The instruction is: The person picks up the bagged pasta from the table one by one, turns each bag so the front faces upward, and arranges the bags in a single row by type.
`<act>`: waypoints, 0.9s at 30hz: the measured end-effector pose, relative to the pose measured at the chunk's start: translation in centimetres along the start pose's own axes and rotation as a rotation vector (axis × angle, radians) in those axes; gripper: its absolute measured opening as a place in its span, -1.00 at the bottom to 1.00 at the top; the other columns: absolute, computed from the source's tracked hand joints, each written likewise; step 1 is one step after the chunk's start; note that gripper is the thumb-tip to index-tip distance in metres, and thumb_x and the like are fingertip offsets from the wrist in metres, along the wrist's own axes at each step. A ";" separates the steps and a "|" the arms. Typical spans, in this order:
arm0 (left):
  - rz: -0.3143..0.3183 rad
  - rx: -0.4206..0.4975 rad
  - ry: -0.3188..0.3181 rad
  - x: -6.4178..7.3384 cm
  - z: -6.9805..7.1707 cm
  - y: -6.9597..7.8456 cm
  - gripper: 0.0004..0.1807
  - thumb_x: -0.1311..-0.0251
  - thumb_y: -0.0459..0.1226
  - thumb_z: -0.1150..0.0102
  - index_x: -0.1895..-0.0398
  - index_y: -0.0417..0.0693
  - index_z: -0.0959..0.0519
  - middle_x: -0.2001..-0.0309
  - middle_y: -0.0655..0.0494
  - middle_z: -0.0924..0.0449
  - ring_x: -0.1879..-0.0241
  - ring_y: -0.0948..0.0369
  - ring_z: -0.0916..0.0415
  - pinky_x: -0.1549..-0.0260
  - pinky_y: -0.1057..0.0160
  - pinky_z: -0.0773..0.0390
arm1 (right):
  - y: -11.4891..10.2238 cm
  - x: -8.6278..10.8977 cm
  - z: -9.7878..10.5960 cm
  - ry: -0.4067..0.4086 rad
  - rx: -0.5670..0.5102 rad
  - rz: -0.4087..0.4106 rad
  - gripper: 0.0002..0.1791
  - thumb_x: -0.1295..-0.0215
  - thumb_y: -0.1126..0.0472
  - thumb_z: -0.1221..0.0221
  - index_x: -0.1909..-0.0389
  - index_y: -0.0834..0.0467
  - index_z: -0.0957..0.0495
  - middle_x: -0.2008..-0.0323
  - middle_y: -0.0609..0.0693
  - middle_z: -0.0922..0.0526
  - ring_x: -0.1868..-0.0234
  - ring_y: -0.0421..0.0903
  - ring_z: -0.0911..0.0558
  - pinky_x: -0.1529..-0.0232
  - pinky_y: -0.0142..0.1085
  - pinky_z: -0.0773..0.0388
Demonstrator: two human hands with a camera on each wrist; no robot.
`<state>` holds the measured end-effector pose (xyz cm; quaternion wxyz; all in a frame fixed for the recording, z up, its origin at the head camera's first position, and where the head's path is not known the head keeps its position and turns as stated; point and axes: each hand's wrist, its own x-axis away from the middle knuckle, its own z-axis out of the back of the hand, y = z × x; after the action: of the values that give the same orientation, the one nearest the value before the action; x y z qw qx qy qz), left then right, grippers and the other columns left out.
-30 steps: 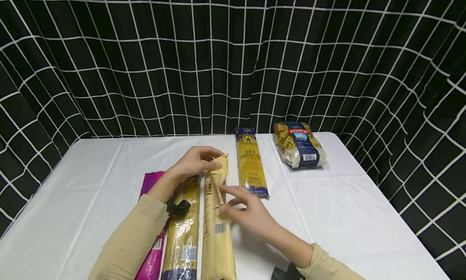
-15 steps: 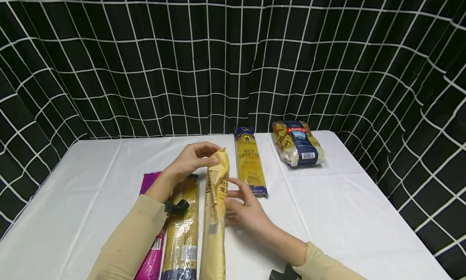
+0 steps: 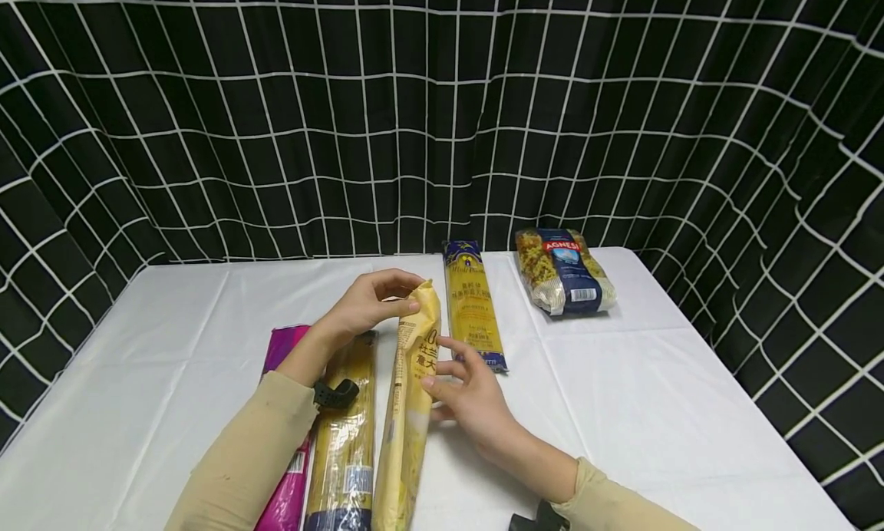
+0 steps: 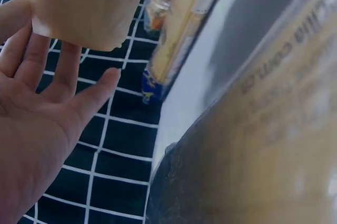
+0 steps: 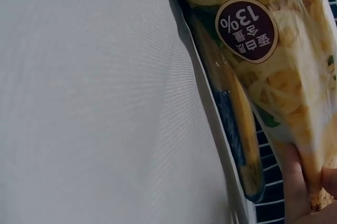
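A long, pale-yellow bag of pasta (image 3: 407, 416) is tilted on its side, its far end raised above the table. My left hand (image 3: 369, 305) pinches that crumpled far end, thumb on the near face. The right hand (image 3: 476, 400) grips the bag's right edge lower down, with the thumb in front and the other fingers partly behind. In the right wrist view, finger and thumb (image 5: 297, 197) close on the wrapper, whose printed front (image 5: 289, 87) faces the camera. A clear packet of spaghetti (image 3: 348, 431) lies below the left wrist, beside a magenta packet (image 3: 285, 485).
Further back on the white tablecloth (image 3: 642, 423) lies a yellow and blue spaghetti packet (image 3: 473, 305). To its right is a bag of short pasta (image 3: 565, 274) with a dark blue label. A black curtain with white grid lines (image 3: 442, 117) surrounds the table's back and sides.
The yellow bag has rolled from its barcode side to show its printed front, and its near end has swung left. My right hand has shifted from its middle seam to its right edge.
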<state>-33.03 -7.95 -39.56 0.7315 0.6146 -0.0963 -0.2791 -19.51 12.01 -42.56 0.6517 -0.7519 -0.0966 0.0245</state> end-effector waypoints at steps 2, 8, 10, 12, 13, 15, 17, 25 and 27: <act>-0.001 -0.019 0.001 0.0 -0.1 0.0 -0.59 -0.35 -0.31 -0.35 -0.24 -0.15 -0.63 -0.09 -0.02 -0.70 -0.15 0.06 -0.60 -0.16 0.07 -0.58 | -0.1 -0.1 0.2 0.016 0.012 0.008 -0.26 -0.39 0.47 -0.23 -0.53 0.16 -0.21 0.01 0.16 -0.59 0.26 -0.12 -0.73 0.35 -0.26 -0.74; -0.005 -0.040 0.028 -0.3 -0.5 0.1 -0.51 -0.34 -0.31 -0.35 -0.32 -0.15 -0.56 -0.19 -0.06 -0.65 -0.24 0.01 -0.54 -0.22 0.00 -0.54 | -1.0 -0.6 1.3 0.073 0.117 0.058 -0.28 -0.36 0.48 -0.26 -0.51 0.15 -0.31 0.07 0.16 -0.60 0.32 -0.15 -0.71 0.35 -0.25 -0.73; 0.000 -0.041 0.034 -0.3 -0.6 0.1 -0.48 -0.34 -0.32 -0.34 -0.35 -0.17 -0.53 -0.23 -0.09 -0.62 -0.26 -0.01 -0.53 -0.22 0.03 -0.54 | -1.4 -0.8 1.8 0.084 0.151 0.078 -0.29 -0.35 0.48 -0.27 -0.50 0.14 -0.35 0.08 0.16 -0.59 0.35 -0.17 -0.68 0.34 -0.24 -0.73; 0.022 -0.036 0.029 -0.4 -0.8 0.0 -0.46 -0.34 -0.32 -0.33 -0.37 -0.20 -0.51 -0.23 -0.12 -0.61 -0.24 -0.03 -0.54 -0.16 0.06 -0.59 | -1.9 -0.8 2.1 0.085 0.193 0.103 -0.30 -0.33 0.48 -0.28 -0.49 0.16 -0.38 0.09 0.17 -0.59 0.38 -0.18 -0.65 0.35 -0.24 -0.73; 0.038 -0.032 0.024 -0.4 -0.8 -0.1 -0.45 -0.35 -0.32 -0.33 -0.38 -0.19 -0.49 -0.23 -0.12 -0.61 -0.23 -0.03 -0.55 -0.12 0.08 -0.62 | -2.0 -0.9 2.3 0.087 0.219 0.118 -0.30 -0.32 0.48 -0.29 -0.47 0.17 -0.41 0.10 0.18 -0.59 0.41 -0.19 -0.63 0.35 -0.22 -0.74; 0.069 -0.013 0.011 -0.4 -1.1 -0.2 -0.43 -0.34 -0.31 -0.34 -0.40 -0.16 -0.47 -0.21 -0.14 -0.61 -0.20 -0.03 -0.57 -0.02 0.11 -0.68 | -2.3 -1.0 2.4 0.087 0.275 0.149 -0.32 -0.29 0.47 -0.32 -0.44 0.18 -0.46 0.11 0.19 -0.59 0.45 -0.18 -0.60 0.38 -0.21 -0.74; 0.091 0.001 0.003 -0.4 -1.3 -0.3 -0.40 -0.32 -0.32 -0.37 -0.42 -0.12 -0.45 -0.17 -0.18 -0.62 -0.13 -0.04 -0.62 0.09 0.11 -0.73 | -2.3 -1.1 2.4 0.084 0.334 0.176 -0.34 -0.27 0.46 -0.34 -0.41 0.18 -0.50 0.11 0.20 -0.59 0.48 -0.17 -0.60 0.41 -0.17 -0.75; 0.101 -0.022 0.022 -0.1 -1.7 -0.7 -0.49 -0.24 -0.39 -0.41 -0.28 -0.12 -0.59 -0.09 -0.17 -0.65 0.07 0.07 -0.70 0.22 0.20 -0.73 | -1.5 -1.5 2.1 0.056 0.378 0.176 -0.33 -0.26 0.41 -0.39 -0.41 0.16 -0.51 0.05 0.22 -0.58 0.43 -0.05 -0.63 0.40 -0.08 -0.76; 0.099 0.005 0.029 -0.2 -1.6 -0.6 -0.49 -0.23 -0.43 -0.39 -0.27 -0.16 -0.59 -0.07 -0.20 -0.66 0.09 0.07 -0.71 0.23 0.17 -0.75 | -1.5 -1.5 2.2 0.048 0.387 0.176 -0.32 -0.27 0.37 -0.39 -0.43 0.11 -0.50 0.02 0.20 -0.58 0.39 -0.04 -0.65 0.37 -0.07 -0.77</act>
<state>-32.58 -6.58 -40.48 0.7441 0.6151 -0.1165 -0.2334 -21.53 14.05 -41.51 0.7814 -0.6187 -0.0083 0.0815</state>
